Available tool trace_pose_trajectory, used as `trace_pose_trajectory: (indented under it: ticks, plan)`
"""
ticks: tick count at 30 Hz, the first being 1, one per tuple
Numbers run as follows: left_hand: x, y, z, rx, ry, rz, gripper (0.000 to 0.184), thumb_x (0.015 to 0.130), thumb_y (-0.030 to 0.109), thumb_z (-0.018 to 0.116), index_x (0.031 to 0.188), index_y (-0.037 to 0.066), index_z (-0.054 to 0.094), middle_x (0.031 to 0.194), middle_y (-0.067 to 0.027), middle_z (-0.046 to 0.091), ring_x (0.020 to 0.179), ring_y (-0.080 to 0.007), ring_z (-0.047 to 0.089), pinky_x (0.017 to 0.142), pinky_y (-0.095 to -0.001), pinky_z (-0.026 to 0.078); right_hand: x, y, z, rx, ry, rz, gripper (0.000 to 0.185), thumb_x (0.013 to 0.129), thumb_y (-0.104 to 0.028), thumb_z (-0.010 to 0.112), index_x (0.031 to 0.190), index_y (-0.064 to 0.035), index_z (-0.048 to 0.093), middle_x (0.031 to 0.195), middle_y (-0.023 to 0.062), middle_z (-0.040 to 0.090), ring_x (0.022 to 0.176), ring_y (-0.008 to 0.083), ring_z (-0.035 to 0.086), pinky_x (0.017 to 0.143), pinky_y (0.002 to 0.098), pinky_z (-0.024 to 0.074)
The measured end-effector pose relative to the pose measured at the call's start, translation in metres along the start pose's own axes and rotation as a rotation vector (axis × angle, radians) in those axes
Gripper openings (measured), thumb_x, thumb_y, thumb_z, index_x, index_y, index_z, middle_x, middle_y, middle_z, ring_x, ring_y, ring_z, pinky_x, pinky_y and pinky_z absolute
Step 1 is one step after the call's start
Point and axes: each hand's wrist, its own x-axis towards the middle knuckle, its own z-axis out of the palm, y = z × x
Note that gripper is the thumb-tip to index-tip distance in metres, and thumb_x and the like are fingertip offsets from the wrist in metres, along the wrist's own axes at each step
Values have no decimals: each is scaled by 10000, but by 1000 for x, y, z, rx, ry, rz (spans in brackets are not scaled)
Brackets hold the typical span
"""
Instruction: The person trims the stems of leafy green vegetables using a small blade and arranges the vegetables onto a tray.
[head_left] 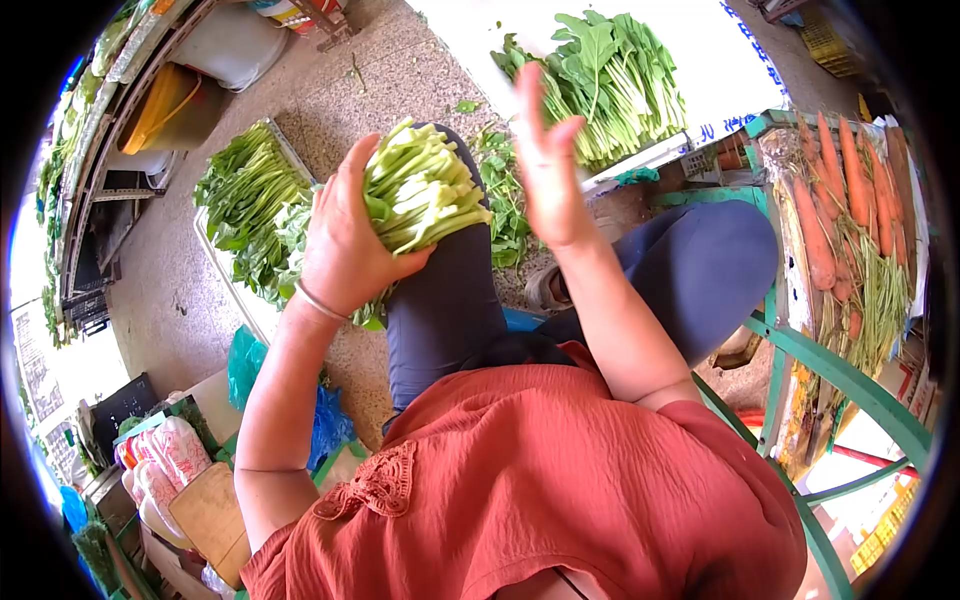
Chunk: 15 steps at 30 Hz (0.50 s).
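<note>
My left hand is wrapped round a thick bunch of leafy greens, its pale cut stem ends turned to the right, above my knee. The leaves hang down behind my wrist, partly hidden. My right hand is raised to the right of the bunch, apart from it, fingers stretched out and slightly blurred, with nothing in it. Beyond that hand, more leafy greens lie in a pile on a white board. Left of my knee, a tray holds another heap of greens.
Loose leaves lie on the speckled floor between my legs. Carrots sit at the right behind a green metal frame. A shelf with a yellow-brown bucket stands at upper left. Blue plastic bags lie by my left elbow.
</note>
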Motion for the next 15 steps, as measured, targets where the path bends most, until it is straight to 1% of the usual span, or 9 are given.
trace_pose_trajectory:
  ticks: [4, 5, 7, 9, 10, 11, 13, 14, 15]
  plan:
    - [-4, 4, 7, 83, -27, 57, 1017, 499, 174, 815, 1350, 33, 277, 1223, -179, 477, 1107, -339, 478, 967, -404, 362, 7, 1, 21, -185, -197, 62, 770, 904, -598, 67, 1404, -42, -118, 1470, 160, -181, 1362, 245, -171, 1100, 378, -83]
    - [-5, 3, 5, 64, -16, 62, 1017, 502, 174, 815, 1352, 31, 274, 1218, -179, 479, 1105, -341, 477, 964, -409, 362, 7, 4, 17, -14, -163, 84, 769, 914, -589, 86, 1407, -26, -94, 1478, 156, -157, 1372, 239, -137, 1103, 374, -73]
    - [-7, 2, 4, 38, 1, 62, 1018, 506, 174, 815, 1354, 30, 271, 1213, -179, 482, 1103, -343, 476, 960, -413, 362, 9, -2, 3, -10, 11, 78, 872, 865, -672, 70, 1420, -3, 2, 1502, 155, -18, 1390, 242, -43, 1103, 388, -53]
    - [-7, 1, 5, 50, -4, 58, 1021, 487, 165, 804, 1351, 51, 272, 1220, -148, 466, 1103, -324, 468, 952, -411, 343, 10, -16, -7, 22, 142, 29, 883, 867, -667, 53, 1410, 28, 25, 1499, 157, -6, 1388, 234, -53, 1100, 377, -59]
    - [-7, -1, 5, 28, 3, 70, 1016, 489, 163, 805, 1351, 56, 278, 1230, -150, 460, 1118, -327, 461, 958, -418, 341, 8, -15, -6, 111, 334, -9, 756, 930, -576, 198, 1388, 23, 251, 1460, 180, 229, 1364, 239, 186, 1108, 360, 69]
    - [-7, -1, 5, 27, 9, 63, 1016, 489, 163, 805, 1351, 56, 278, 1230, -150, 460, 1118, -327, 461, 958, -418, 341, 7, -17, -8, 109, 326, -7, 756, 930, -576, 198, 1388, 23, 251, 1460, 180, 229, 1364, 239, 186, 1108, 360, 69]
    - [-7, -1, 6, 2, 11, 73, 1014, 486, 164, 809, 1350, 67, 289, 1243, -155, 452, 1134, -331, 453, 965, -423, 340, 4, -25, -14, -164, 231, 180, 486, 956, -383, 411, 1237, 3, 501, 1274, 128, 497, 1173, 190, 457, 1021, 324, 291]
    - [-6, 0, 5, 14, 5, 68, 1009, 486, 162, 813, 1349, 77, 298, 1236, -163, 452, 1143, -339, 448, 969, -426, 342, 5, -25, -8, -96, 240, 132, 202, 878, -169, 588, 1026, -40, 639, 1028, 43, 600, 950, 130, 546, 868, 286, 410]
    - [-6, 0, 5, 14, 10, 63, 1009, 486, 162, 813, 1349, 77, 298, 1236, -163, 452, 1143, -339, 448, 969, -426, 342, 8, -26, -6, -97, 232, 132, 202, 878, -169, 588, 1026, -40, 639, 1028, 43, 600, 950, 130, 546, 868, 286, 410]
